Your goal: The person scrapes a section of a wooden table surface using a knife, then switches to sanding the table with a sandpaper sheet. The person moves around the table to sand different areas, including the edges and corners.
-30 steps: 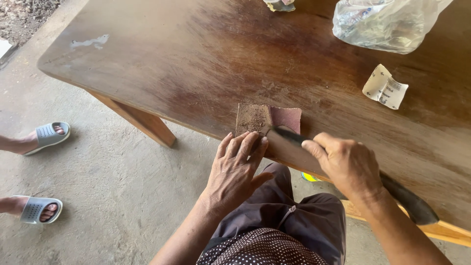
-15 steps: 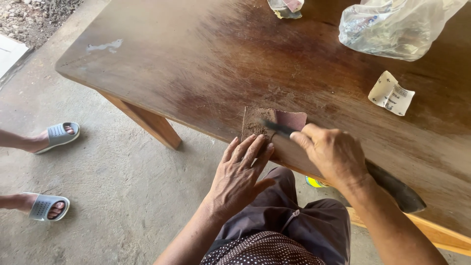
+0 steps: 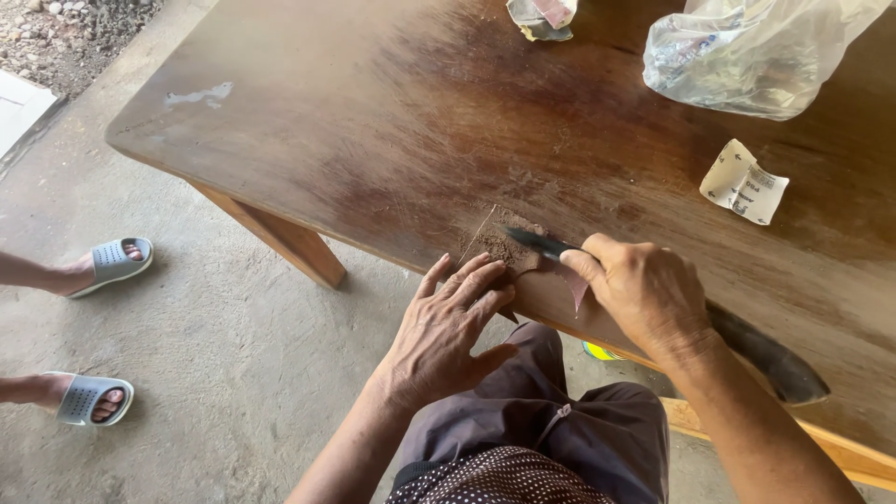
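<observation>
Sandpaper (image 3: 499, 247) gritty, brown | left hand (image 3: 448, 322) flat, pressing it | right hand (image 3: 649, 299) gripping dark blade (image 3: 546, 245)

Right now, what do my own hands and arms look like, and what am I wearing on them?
Both arms are bare to the frame's lower edge, with no sleeves in sight. The left hand and right hand wear no gloves, and no rings, watch or bracelets show. The hands look lean and veined, with short nails. Below them are a dark dotted top and plain dark trousers.
</observation>
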